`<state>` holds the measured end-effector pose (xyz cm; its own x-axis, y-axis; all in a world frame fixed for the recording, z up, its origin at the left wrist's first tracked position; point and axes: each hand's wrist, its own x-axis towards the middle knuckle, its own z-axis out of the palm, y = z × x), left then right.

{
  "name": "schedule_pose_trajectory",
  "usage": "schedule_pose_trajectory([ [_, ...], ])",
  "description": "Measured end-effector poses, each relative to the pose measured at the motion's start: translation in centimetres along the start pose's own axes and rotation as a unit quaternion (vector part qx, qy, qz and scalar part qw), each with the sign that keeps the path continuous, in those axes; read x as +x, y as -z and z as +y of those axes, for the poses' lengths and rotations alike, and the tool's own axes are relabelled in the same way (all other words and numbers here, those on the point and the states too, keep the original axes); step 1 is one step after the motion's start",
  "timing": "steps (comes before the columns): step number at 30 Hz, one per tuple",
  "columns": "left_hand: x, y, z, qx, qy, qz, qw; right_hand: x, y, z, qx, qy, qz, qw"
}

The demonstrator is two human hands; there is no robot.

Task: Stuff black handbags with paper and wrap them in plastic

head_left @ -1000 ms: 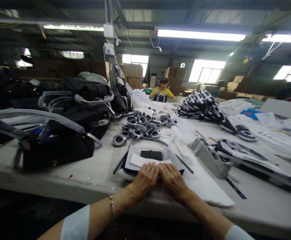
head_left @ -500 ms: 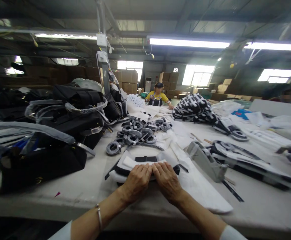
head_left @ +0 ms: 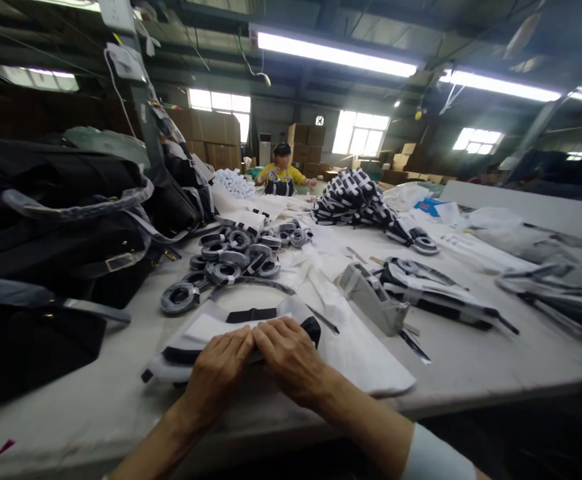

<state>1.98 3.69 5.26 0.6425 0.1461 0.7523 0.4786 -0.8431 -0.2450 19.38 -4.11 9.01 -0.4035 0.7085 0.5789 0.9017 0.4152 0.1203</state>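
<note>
Close in front of me, on the pale table (head_left: 135,407), lies a black bag (head_left: 181,355) partly covered by white packing sheet (head_left: 205,330). My left hand (head_left: 221,367) is closed over its near edge, fingers bent and thumb side inward. Right beside it, my right hand (head_left: 291,357) grips the same edge. The fingertips of both hands are hidden in the folds. A short black strip (head_left: 251,315) shows on the bag's far side, and a wrapped handle arches behind it. White sheeting (head_left: 365,363) spreads out to the right.
Coiled, wrapped straps (head_left: 225,270) are heaped beyond the bag. Black bags (head_left: 55,247) are stacked at left. A grey tape dispenser (head_left: 375,303) and another wrapped bag (head_left: 431,300) are at right. A co-worker in yellow (head_left: 281,173) sits across the table by a strap pile (head_left: 351,197).
My view has turned to the right, so the table's things appear farther left. Both hands keep hold of the bag's near edge.
</note>
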Motion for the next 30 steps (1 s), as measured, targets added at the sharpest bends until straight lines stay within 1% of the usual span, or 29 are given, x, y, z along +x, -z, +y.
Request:
schedule_pose_trajectory([
  [2,0.0,0.8,-0.6,-0.015,0.024,-0.002,1.000,-0.6,2.5,0.2,0.047,0.033,0.060,0.997],
  [3,-0.1,1.2,-1.0,-0.017,0.040,-0.005,0.999,-1.1,3.8,0.6,0.060,0.035,0.094,0.993],
  [4,-0.1,1.5,-1.5,-0.015,0.057,-0.009,0.998,-1.8,4.9,1.3,0.065,0.016,0.130,0.989],
  [6,-0.1,2.1,-2.4,-0.008,0.095,-0.010,0.995,-3.8,6.3,3.2,0.063,-0.068,0.191,0.977],
  [7,0.0,2.3,-2.9,-0.007,0.114,-0.007,0.993,-4.9,6.4,4.4,0.062,-0.119,0.202,0.970],
  [8,0.0,2.4,-3.3,-0.006,0.131,-0.001,0.991,-6.2,6.3,5.6,0.063,-0.166,0.195,0.965],
  [9,0.0,2.6,-3.6,-0.005,0.145,0.005,0.989,-7.5,5.8,6.7,0.067,-0.205,0.170,0.962],
  [10,0.0,2.6,-3.8,-0.004,0.157,0.011,0.988,-8.8,5.1,7.7,0.073,-0.235,0.127,0.961],
  [12,0.0,2.7,-4.0,0.001,0.169,0.015,0.985,-10.9,3.5,8.9,0.079,-0.271,0.016,0.959],
  [15,-0.2,2.6,-3.9,0.003,0.169,0.009,0.986,-12.3,1.9,9.1,0.054,-0.286,-0.160,0.943],
  [16,-0.2,2.6,-3.7,0.003,0.169,0.007,0.986,-12.3,1.6,9.0,0.040,-0.282,-0.210,0.935],
  [18,-0.4,2.5,-3.5,0.000,0.172,0.002,0.985,-11.9,1.3,8.6,0.011,-0.258,-0.282,0.924],
  [20,-0.4,2.4,-3.3,-0.005,0.176,-0.002,0.984,-11.3,1.1,8.3,-0.021,-0.220,-0.317,0.922],
  [22,-0.4,2.4,-3.2,-0.008,0.174,0.001,0.985,-11.1,0.8,8.0,-0.053,-0.182,-0.328,0.925],
  [24,-0.4,2.4,-3.2,-0.009,0.171,0.006,0.985,-11.0,0.4,7.9,-0.071,-0.162,-0.331,0.927],
  [27,-0.7,2.4,-3.2,-0.016,0.180,0.006,0.984,-10.9,0.3,8.2,-0.059,-0.175,-0.335,0.924],
  [30,-1.2,2.2,-3.2,-0.031,0.188,0.002,0.982,-10.2,1.3,9.0,-0.045,-0.201,-0.333,0.920],
])
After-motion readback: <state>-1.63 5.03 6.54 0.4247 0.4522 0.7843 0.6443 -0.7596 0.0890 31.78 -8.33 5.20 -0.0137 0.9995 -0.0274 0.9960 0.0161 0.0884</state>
